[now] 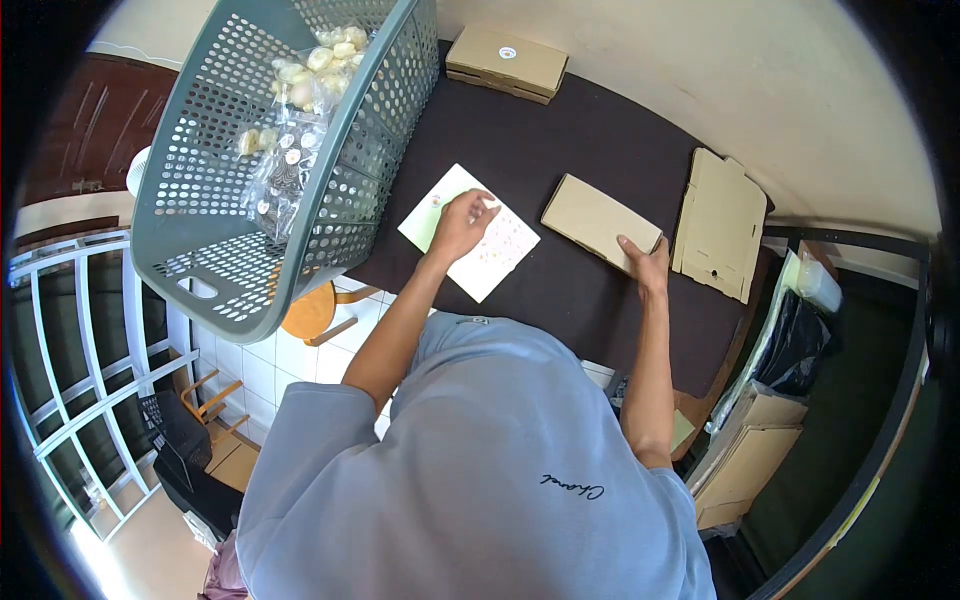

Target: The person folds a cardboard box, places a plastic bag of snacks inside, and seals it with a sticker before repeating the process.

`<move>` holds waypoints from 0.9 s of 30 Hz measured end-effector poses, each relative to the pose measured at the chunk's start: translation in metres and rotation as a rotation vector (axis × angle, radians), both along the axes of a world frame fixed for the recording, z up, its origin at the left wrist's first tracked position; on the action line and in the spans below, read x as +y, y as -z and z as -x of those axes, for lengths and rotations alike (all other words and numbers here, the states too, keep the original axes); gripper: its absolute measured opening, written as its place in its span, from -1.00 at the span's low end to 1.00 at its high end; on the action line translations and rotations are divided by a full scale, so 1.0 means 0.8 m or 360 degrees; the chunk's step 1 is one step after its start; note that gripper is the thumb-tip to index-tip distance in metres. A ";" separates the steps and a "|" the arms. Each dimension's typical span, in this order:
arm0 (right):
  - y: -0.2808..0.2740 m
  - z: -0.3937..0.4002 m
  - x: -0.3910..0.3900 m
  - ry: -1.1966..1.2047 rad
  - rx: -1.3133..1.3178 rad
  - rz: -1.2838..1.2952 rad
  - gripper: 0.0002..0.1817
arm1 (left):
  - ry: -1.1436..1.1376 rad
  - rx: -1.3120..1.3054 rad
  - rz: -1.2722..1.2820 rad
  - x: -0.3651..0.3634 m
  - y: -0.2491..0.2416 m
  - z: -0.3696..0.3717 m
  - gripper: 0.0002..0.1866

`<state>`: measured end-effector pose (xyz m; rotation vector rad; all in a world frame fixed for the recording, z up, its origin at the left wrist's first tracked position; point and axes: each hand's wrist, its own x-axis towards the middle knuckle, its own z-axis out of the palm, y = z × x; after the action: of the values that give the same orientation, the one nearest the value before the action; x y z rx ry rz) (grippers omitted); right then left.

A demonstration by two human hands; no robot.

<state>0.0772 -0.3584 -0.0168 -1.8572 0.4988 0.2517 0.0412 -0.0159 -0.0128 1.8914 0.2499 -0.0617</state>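
My left hand (463,222) is over a white sheet (487,270) with small pink marks and a green part. Its fingers are curled and pinched together at the sheet's upper part; what they hold, if anything, is too small to name. My right hand (648,264) grips the near right corner of a closed brown cardboard box (598,217), thumb on the top and the other fingers largely hidden at its side. The box lies on the dark table to the right of the sheet.
Stacked closed boxes (507,62) lie at the table's back edge. Flat cardboard pieces (718,225) are at the right. A grey-green basket (345,200) with bagged items (290,155) stands at the left. A wooden stool (310,312) is below it.
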 end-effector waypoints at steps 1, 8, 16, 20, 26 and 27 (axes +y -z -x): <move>0.006 0.000 -0.002 -0.0006 0.0017 0.0086 -0.15 | 0.0102 -0.0037 -0.0171 0.005 -0.001 0.017 -0.80; 0.007 -0.010 0.002 -0.0091 0.0078 0.0759 -0.11 | 0.0162 -0.0135 -0.0565 0.016 0.015 0.087 -0.82; -0.046 0.011 0.058 -0.0155 -0.0492 0.1561 -0.23 | 0.0215 -0.0159 -0.0642 0.022 0.022 0.106 -0.78; -0.020 0.048 0.114 -0.0508 -0.0816 0.0830 -0.91 | 0.0176 -0.0223 -0.0677 0.014 0.020 0.109 -0.74; 0.001 0.103 0.188 -0.0887 -0.0539 0.0674 -0.80 | 0.0331 -0.0325 -0.0710 0.001 0.006 0.108 -0.70; 0.003 0.105 0.190 -0.0889 -0.0542 0.0671 -0.80 | 0.0329 -0.0325 -0.0714 0.000 0.008 0.108 -0.70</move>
<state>-0.0069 -0.2063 -0.0190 -2.3699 -0.2331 0.2017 -0.0452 -0.0161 -0.0190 2.3464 -0.0810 0.0530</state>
